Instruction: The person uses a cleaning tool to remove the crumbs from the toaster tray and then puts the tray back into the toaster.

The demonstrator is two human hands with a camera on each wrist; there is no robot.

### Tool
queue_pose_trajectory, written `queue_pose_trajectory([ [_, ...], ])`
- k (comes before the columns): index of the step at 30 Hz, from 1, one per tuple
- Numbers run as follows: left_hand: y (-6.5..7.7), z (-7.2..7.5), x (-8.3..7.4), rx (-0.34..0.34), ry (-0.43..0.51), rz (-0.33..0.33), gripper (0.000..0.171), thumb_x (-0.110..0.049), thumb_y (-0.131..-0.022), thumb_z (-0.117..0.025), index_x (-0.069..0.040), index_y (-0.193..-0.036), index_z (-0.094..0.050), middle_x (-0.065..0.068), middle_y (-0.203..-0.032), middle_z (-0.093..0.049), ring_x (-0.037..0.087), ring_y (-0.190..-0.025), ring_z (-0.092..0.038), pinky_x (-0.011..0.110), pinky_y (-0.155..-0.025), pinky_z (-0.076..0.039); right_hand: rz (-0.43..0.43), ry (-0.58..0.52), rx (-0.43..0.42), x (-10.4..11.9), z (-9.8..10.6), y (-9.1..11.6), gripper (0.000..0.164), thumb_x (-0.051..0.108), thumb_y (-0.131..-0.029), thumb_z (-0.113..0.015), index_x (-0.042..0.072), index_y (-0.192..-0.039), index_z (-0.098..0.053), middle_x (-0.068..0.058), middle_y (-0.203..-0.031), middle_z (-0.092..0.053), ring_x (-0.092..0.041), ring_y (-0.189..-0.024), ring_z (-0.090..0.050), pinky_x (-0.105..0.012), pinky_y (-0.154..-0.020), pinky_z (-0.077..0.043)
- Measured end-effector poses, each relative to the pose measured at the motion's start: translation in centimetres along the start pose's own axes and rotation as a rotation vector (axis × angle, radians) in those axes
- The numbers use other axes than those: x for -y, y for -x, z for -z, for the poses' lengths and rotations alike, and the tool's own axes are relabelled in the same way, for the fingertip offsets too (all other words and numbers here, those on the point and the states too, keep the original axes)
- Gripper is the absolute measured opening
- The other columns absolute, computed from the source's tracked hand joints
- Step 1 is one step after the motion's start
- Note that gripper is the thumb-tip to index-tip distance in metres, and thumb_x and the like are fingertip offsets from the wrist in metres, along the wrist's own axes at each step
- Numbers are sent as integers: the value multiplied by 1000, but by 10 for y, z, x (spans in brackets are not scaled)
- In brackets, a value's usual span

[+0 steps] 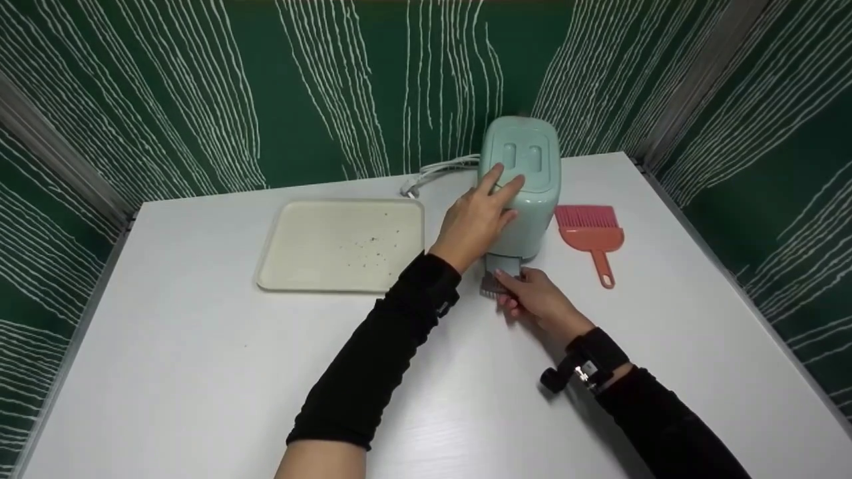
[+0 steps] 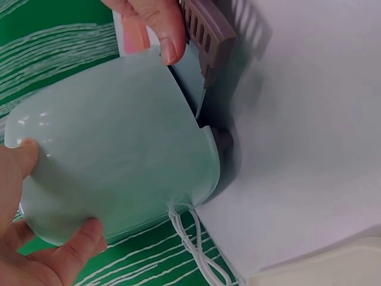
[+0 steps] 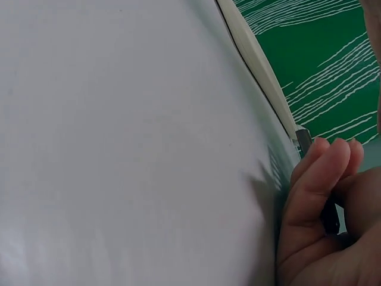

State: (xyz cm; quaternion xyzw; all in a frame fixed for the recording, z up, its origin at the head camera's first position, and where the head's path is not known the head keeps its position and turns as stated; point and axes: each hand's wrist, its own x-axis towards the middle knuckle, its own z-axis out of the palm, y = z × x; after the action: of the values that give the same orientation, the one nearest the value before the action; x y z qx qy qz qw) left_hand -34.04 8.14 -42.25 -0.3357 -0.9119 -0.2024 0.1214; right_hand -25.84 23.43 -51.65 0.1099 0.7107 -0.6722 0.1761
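A mint-green toaster [image 1: 526, 219] with a lid on its top stands at the back right. My left hand [image 1: 474, 223] rests on it, two fingers spread over the lid and the thumb against the near side. From the toaster's low near end sticks out a crumb tray [image 1: 504, 265] with a slotted grey-brown end [image 2: 209, 31]. My right hand [image 1: 536, 297] pinches that slotted end between thumb and fingers, just above the table. In the right wrist view, the curled fingers [image 3: 318, 185] hide most of the piece.
Left of the toaster lies a cream tray [image 1: 319, 246] with dark crumbs scattered on it. A small orange brush [image 1: 592, 238] with pink bristles lies to the right. A white cord [image 1: 442, 164] trails behind, near the green wall [image 1: 379, 86] with white streaks.
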Motion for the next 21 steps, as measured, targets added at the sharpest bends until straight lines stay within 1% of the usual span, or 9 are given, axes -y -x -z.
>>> queue_pose_trajectory([
  [4,0,0,0,-7,-9,-8,54,-38,-111,-61,-27,-162,-49,11,-173,-38,34,-131,-69,43,-101,-62,-10,-46,17,1,1,-3,29,30,-114,-55,1,-115,-51,5,-71,-66,2,-57,-56,-14,-53,-51],
  [8,-1,-1,1,-8,-9,-11,54,-38,-110,-61,-27,-162,-49,11,-172,-38,34,-132,-69,43,-101,-62,-8,-127,39,3,4,-5,23,21,-113,-58,-1,-113,-55,3,-72,-69,2,-58,-61,-14,-57,-55],
  [12,-2,-2,2,-6,-1,-6,55,-37,-110,-61,-27,-162,-49,11,-173,-38,34,-132,-68,43,-102,-62,-12,-177,68,3,8,-6,18,15,-111,-61,-3,-110,-61,2,-76,-71,1,-64,-65,-13,-63,-58],
  [15,-2,-3,2,-6,3,-7,55,-37,-110,-62,-27,-162,-49,12,-173,-38,35,-133,-68,43,-103,-61,-18,-193,73,3,10,-6,18,14,-110,-63,-4,-113,-63,1,-80,-74,-1,-69,-69,-13,-68,-59],
  [21,-2,-3,2,-7,0,-12,55,-37,-110,-62,-27,-162,-49,12,-173,-38,36,-132,-68,44,-103,-61,-14,-213,49,4,14,-5,24,12,-108,-65,-7,-122,-60,-1,-88,-78,-6,-80,-76,-16,-78,-62],
])
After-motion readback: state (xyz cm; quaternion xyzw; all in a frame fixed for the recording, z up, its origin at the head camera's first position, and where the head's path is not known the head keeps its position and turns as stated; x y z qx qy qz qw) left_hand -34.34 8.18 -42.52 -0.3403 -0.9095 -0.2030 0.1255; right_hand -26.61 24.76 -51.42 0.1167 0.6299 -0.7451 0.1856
